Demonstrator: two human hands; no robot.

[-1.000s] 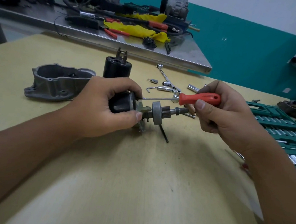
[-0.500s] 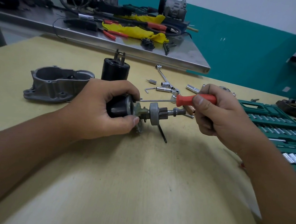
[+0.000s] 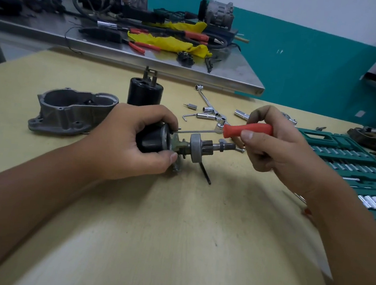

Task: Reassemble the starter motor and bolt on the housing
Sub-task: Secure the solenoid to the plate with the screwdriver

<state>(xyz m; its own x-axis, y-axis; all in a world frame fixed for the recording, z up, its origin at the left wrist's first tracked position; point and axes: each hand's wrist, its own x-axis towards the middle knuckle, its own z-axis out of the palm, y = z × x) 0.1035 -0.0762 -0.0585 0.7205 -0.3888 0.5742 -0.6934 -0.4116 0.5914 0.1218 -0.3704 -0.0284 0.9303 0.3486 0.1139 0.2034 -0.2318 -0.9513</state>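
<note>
Left hand [image 3: 125, 141] grips the starter motor [image 3: 157, 139]; right hand [image 3: 274, 146] grips the red-handled driver [image 3: 248, 131] against it.

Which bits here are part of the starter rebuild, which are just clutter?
In use:
left hand gripping black motor assembly
right hand holding red-handled screwdriver
grey cast housing
black upright cylinder

Lying about:
loose sockets
green socket case
yellow rag

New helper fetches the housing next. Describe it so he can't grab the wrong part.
On the tan table, look far left, beyond the left hand. The housing is a hollow grey cast-metal shell with a flanged base; the black cylinder beside it is smooth and upright.
</note>
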